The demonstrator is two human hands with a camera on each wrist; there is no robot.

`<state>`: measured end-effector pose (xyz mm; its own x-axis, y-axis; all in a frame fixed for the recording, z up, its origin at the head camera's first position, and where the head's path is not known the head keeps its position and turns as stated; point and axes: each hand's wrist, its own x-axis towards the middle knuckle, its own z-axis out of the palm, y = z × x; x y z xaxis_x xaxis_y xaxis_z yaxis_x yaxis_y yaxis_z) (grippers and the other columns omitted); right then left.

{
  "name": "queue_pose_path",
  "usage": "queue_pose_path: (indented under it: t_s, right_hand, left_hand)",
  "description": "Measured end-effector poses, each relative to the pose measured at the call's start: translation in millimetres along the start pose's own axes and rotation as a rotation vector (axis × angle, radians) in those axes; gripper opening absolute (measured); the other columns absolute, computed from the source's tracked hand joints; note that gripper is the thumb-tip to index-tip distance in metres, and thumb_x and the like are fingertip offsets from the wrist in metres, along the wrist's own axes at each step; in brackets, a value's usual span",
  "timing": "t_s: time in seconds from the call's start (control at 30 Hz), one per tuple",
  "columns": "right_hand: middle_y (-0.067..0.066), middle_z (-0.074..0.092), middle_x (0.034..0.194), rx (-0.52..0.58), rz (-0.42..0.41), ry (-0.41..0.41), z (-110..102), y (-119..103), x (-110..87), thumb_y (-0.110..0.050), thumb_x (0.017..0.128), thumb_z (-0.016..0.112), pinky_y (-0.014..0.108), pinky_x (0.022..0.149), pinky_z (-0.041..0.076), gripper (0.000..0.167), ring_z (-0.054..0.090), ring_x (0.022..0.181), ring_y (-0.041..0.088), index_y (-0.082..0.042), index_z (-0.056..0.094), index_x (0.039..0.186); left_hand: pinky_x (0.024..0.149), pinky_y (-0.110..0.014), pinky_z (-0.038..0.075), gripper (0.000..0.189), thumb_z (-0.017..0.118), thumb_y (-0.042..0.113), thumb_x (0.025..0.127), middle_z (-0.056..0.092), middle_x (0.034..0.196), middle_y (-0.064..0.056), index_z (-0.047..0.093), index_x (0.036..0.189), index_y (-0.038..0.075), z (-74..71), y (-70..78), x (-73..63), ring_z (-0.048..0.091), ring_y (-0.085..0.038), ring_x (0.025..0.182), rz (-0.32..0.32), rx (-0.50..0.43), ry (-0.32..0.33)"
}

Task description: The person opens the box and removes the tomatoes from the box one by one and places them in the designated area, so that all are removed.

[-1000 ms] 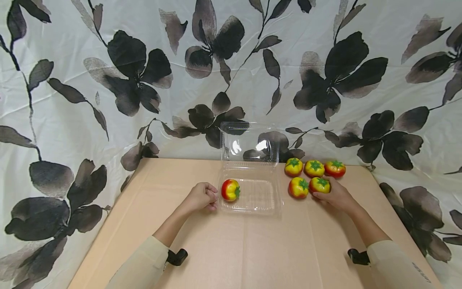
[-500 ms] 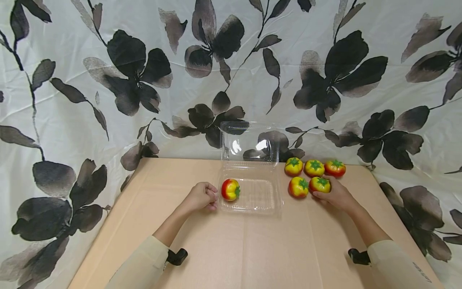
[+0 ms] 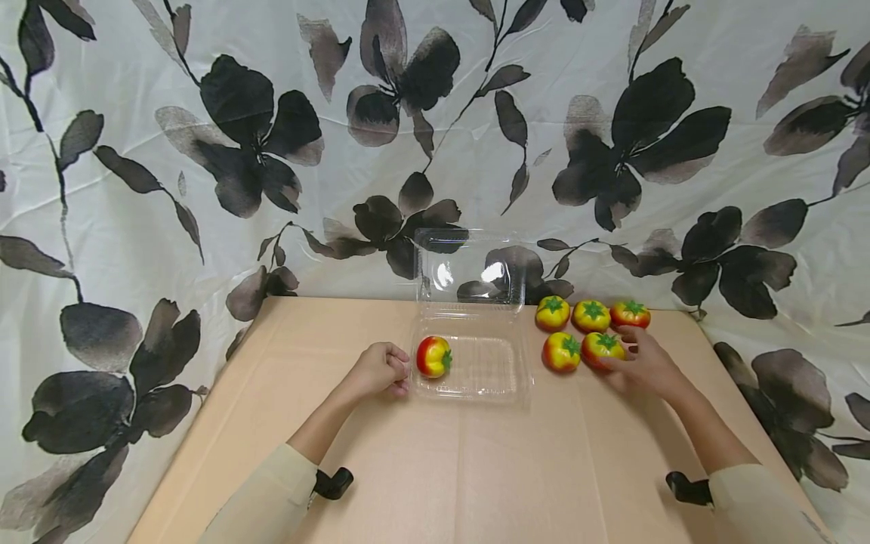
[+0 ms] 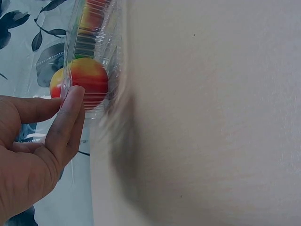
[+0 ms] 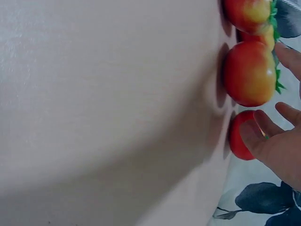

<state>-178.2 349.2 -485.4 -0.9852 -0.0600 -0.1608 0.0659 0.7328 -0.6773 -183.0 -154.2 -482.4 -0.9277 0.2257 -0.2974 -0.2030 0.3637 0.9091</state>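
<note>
My left hand [image 3: 377, 369] pinches the left rim of a clear plastic clamshell container [image 3: 485, 389] between thumb and fingers, as the left wrist view [image 4: 42, 136] also shows. One red and yellow tomato [image 3: 433, 357] with a green leafy top lies on its side inside, at the left end. My right hand [image 3: 646, 363] is beside the front-right tomato [image 3: 601, 350] of a group. In the right wrist view its fingers are spread, apart from the nearest tomato [image 5: 249, 75], with another tomato [image 5: 239, 136] partly hidden behind the thumb.
Other tomatoes stand upright near the table's back edge: a front-left one [image 3: 560, 353], and a back row with one at its left [image 3: 552, 313], middle [image 3: 591, 316] and right [image 3: 630, 313]. The container's lid [image 3: 469, 264] stands raised against the floral cloth [image 3: 489, 166]. Beige board [image 3: 462, 468] covers the table.
The right hand has loosened from the front-right tomato and shifted slightly right, its fingers spreading. That tomato stays almost where it was. The left hand and container have not moved.
</note>
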Motion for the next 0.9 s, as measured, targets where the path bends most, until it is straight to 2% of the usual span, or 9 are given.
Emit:
queue_pose_path:
  t_s: [0.2,0.37,0.53,0.77,0.9]
  right_hand:
    - [0.041,0.032,0.152,-0.041,-0.040,0.024,-9.1,-10.7,-7.5,-0.040,0.096,0.073,0.074,0.109,0.041,0.092,0.039,0.132,0.060,0.014,0.024,0.153]
    - [0.039,0.034,0.153,-0.024,-0.069,0.035,-11.9,-21.8,-12.5,-0.038,0.097,0.072,0.075,0.110,0.039,0.091,0.037,0.136,0.059,0.011,0.023,0.155]
    - [0.037,0.038,0.153,0.014,-0.123,0.049,-8.4,-36.9,-16.3,-0.032,0.097,0.072,0.073,0.114,0.035,0.084,0.037,0.140,0.055,0.009,0.027,0.155]
    - [0.031,0.040,0.154,0.044,-0.126,0.038,-0.4,-59.6,-19.2,-0.035,0.097,0.073,0.069,0.117,0.035,0.079,0.039,0.142,0.053,0.002,0.032,0.154]
    - [0.027,0.046,0.152,0.056,-0.200,0.045,6.8,-68.2,-16.7,-0.029,0.096,0.075,0.066,0.118,0.036,0.074,0.043,0.142,0.050,0.000,0.036,0.152]
  left_hand:
    - [0.063,-0.038,0.067,0.021,0.061,-0.009,0.093,0.071,0.082,-0.021,0.059,0.114,-0.011,-0.5,-0.8,0.3,0.072,-0.021,0.061,0.008,0.005,0.003]
    - [0.062,-0.038,0.067,0.021,0.061,-0.009,0.093,0.070,0.084,-0.022,0.059,0.113,-0.011,-0.6,-1.4,0.6,0.072,-0.020,0.062,0.005,-0.001,0.008]
    - [0.063,-0.040,0.067,0.021,0.061,-0.009,0.093,0.070,0.086,-0.024,0.059,0.113,-0.011,-0.4,-1.2,-0.2,0.072,-0.021,0.061,-0.002,-0.011,0.007]
    - [0.063,-0.041,0.067,0.021,0.061,-0.010,0.092,0.070,0.083,-0.023,0.058,0.113,-0.011,0.0,-1.1,-1.5,0.071,-0.020,0.060,0.011,0.001,0.002]
    - [0.065,-0.043,0.067,0.022,0.061,-0.009,0.092,0.070,0.088,-0.027,0.058,0.114,-0.010,0.1,-0.2,-0.7,0.071,-0.020,0.060,0.006,0.001,0.002]
